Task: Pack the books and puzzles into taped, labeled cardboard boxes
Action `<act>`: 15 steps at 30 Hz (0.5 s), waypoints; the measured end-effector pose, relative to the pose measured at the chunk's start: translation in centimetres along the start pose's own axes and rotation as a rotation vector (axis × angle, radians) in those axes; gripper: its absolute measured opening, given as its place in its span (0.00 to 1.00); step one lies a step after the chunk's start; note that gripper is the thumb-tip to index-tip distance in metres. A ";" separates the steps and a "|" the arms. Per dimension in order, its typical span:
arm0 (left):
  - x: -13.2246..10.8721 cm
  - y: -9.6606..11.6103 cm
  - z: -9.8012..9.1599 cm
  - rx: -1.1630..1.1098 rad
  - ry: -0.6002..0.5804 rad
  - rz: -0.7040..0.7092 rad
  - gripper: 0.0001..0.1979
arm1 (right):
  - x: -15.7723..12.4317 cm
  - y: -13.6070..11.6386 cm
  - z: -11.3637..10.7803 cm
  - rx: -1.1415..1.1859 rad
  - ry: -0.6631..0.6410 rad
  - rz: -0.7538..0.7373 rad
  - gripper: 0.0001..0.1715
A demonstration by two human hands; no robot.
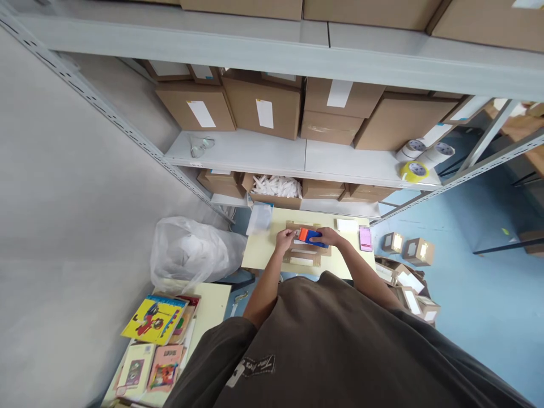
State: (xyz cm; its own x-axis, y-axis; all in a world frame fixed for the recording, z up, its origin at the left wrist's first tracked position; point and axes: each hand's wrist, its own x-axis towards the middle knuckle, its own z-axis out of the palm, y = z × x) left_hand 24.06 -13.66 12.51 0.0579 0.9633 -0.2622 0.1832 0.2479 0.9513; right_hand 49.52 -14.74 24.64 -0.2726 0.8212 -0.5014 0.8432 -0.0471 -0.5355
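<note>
Only one orange-and-blue tool (309, 234) on my feed, and it's over the taped brown cardboard (304, 260) at the middle of the pale yellow table (259, 252). I've got the right hand (330, 236) wrapped around the blue end, fingers closed on it. The left hand (284, 240) has its fingertips drawn together right at the orange end; can't tell from here if anything's pinched between them. Also can't tell whether the tool touches the cardboard.

Quick count: one phone (365, 238) with a pink screen, one white block (347, 225), three tape rolls (413, 171) (two white, one yellow) up on the shelf, one pair of clear glasses (202, 146), two small cartons (419, 251) loose on the floor, more bunched beside the table's right end.

As for stuff in the way, the metal shelf unit (255, 153) crowds the table's far edge, with an open box of white pieces (276, 186) on its lower level. Clear sheets (259, 218) overhang the far left corner, and a big plastic bag (191, 249) sits off the left end. Phone and block box in the right side.

Best elbow room is the bare tabletop left of the left hand. Past the loose cartons, the blue floor (476, 306) opens out to the right.
</note>
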 end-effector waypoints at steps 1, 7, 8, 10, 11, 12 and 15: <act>0.0 0.1 0.1 0.024 0.015 0.005 0.18 | -0.1 -0.2 -0.2 0.001 -0.003 0.000 0.32; -0.1 0.8 -0.1 0.070 0.044 -0.005 0.17 | -0.2 -0.7 -1.1 0.055 -0.031 0.011 0.33; 0.0 0.8 -0.6 0.080 0.062 -0.010 0.16 | -0.4 -0.4 -1.2 0.046 -0.032 0.018 0.33; 0.3 0.6 -2.2 0.113 0.126 -0.029 0.16 | -0.7 0.5 -1.5 0.003 -0.029 0.048 0.33; 0.5 0.4 -3.3 0.136 0.174 -0.045 0.16 | -0.9 1.0 -1.6 -0.016 -0.025 0.066 0.34; 0.7 0.2 -4.3 0.151 0.180 -0.054 0.16 | -1.2 1.7 -1.8 -0.026 -0.026 0.082 0.34; 1.0 -0.8 -6.3 0.157 0.155 -0.061 0.16 | -1.5 3.1 -2.2 -0.009 -0.050 0.113 0.33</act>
State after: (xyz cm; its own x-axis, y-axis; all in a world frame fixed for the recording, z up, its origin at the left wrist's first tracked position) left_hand 17.75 -12.25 12.53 -0.1068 0.9543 -0.2792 0.3326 0.2989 0.8944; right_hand 53.60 -14.89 25.24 -0.1986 0.7815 -0.5914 0.8740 -0.1319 -0.4677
